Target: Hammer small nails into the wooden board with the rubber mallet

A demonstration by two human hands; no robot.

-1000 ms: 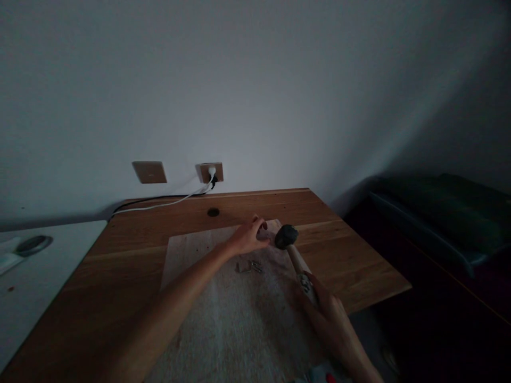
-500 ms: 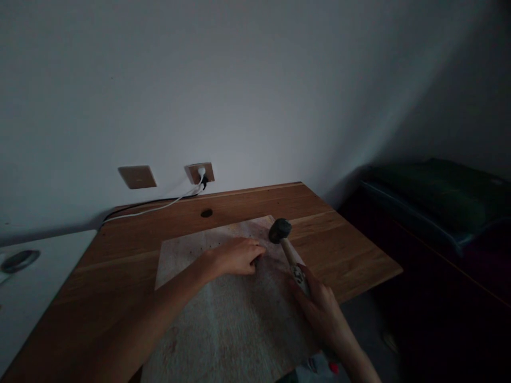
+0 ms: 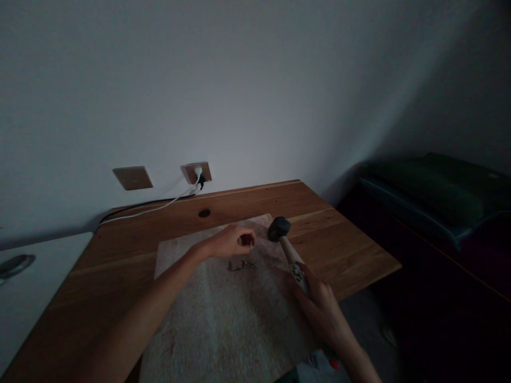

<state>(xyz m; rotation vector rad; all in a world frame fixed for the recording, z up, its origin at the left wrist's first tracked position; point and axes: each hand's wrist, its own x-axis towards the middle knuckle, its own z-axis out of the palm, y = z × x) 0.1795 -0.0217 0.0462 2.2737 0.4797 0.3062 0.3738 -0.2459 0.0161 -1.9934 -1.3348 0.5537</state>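
Note:
My right hand (image 3: 319, 303) is wrapped around the handle of a mallet (image 3: 289, 251) with a black head and a pale wooden grip. The head points away from me over the far right part of a worn, whitish board (image 3: 215, 314). My left hand (image 3: 232, 241) is just above the board, thumb and fingertips brought together; whatever sits between them is too small and dark to name. Several small metal pieces (image 3: 244, 265), possibly screws or nails, lie on the board just below that hand.
Under the board is a wooden table (image 3: 351, 250) with a round dark hole (image 3: 204, 213) near the wall. White and black cables (image 3: 155, 207) run to a wall socket (image 3: 198, 173). A white surface (image 3: 43, 271) adjoins at left; a dark green bulky object (image 3: 435, 186) is at right.
My left hand has risen and drawn back up and left from the board, uncovering the small metal pieces. The right hand and mallet have hardly moved.

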